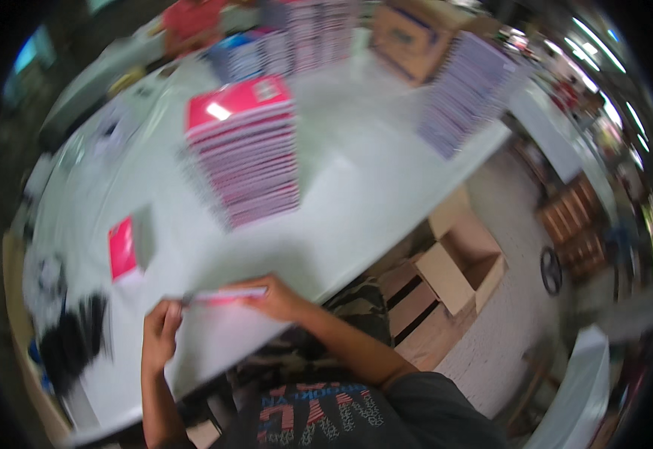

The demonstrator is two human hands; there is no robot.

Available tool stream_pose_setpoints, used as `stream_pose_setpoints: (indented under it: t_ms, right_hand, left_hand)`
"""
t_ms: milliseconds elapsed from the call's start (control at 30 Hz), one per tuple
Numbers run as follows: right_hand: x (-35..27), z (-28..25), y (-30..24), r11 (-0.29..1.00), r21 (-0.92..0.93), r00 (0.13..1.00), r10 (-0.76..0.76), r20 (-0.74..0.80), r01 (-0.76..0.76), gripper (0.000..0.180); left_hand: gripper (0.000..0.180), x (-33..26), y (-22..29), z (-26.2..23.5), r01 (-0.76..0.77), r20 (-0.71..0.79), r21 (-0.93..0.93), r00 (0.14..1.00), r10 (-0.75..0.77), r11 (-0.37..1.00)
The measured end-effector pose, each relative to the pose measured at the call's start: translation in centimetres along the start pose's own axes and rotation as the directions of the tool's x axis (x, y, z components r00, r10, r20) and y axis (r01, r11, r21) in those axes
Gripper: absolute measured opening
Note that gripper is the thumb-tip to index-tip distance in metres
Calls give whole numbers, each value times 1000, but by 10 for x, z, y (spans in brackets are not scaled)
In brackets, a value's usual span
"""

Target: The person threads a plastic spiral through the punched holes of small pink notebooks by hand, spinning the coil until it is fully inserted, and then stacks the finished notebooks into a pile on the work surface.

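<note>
Between my two hands a thin pink notebook (225,295) is held edge-on above the white table (356,202). My left hand (163,327) grips its left end, where a dark edge shows. The right end is pinched by my right hand (274,297). Beyond them rises a tall stack of pink spiral notebooks (255,165), its top cover glossy. To the left, a small pink-covered pile (123,249) lies by itself on the table.
More notebook stacks (319,34) and a purple-grey stack (465,93) stand farther back, beside a cardboard box (409,37). An open carton (469,262) sits below the table's right edge. Black strip-like items (76,337) lie at left. Another person (192,26) is across the table.
</note>
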State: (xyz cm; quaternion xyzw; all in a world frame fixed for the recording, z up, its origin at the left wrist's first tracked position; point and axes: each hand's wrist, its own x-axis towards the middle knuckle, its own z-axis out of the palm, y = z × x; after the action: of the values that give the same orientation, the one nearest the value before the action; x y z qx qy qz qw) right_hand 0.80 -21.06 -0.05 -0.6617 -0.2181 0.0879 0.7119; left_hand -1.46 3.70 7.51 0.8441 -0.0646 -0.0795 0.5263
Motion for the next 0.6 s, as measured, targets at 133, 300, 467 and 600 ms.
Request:
stream_pose_setpoints:
  t_ms: [133, 300, 467, 600]
  right_hand:
    - [-9, -9, -5, 999, -6, 994, 45, -103, -46, 30]
    - [-2, 0, -21, 995, -50, 992, 85, -94, -89, 27]
    - [-2, 1, -17, 995, -53, 989, 78, -129, -85, 27]
    - [-4, -4, -13, 996, -53, 992, 63, -111, -69, 27]
  left_hand:
    - [34, 20, 4, 9, 24, 15, 8, 1000, -24, 1000]
    - [38, 13, -5, -3, 54, -10, 15, 998, -54, 998]
    - [38, 9, -7, 3, -19, -22, 56, 1000, 20, 998]
    - [37, 15, -9, 1, 58, -22, 91, 998, -56, 994]
